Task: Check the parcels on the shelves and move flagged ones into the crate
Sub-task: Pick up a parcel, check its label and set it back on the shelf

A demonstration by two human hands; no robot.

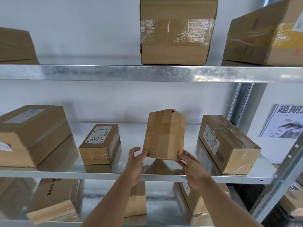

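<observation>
A taped parcel (pixel 164 135) is held at its two lower corners. The left hand (pixel 136 163) is curled round the lower left corner, thumb raised and apart from the cardboard; the right hand (pixel 191 166) is curled under the lower right corner, fingertips on the near face. The parcel is lifted off the middle shelf (pixel 131 175) and tipped up, its far end torn; this is judged to be a turning-over so that faces can be checked for a flag. No label is seen on the face shown. It is held between a labelled parcel marked 5288 (pixel 100 143) on the left and a sideways-labelled parcel (pixel 227 145) on the right, both flat, labels outward. No crate is in view. A printed notice (pixel 285 122) hangs beyond the upright.
</observation>
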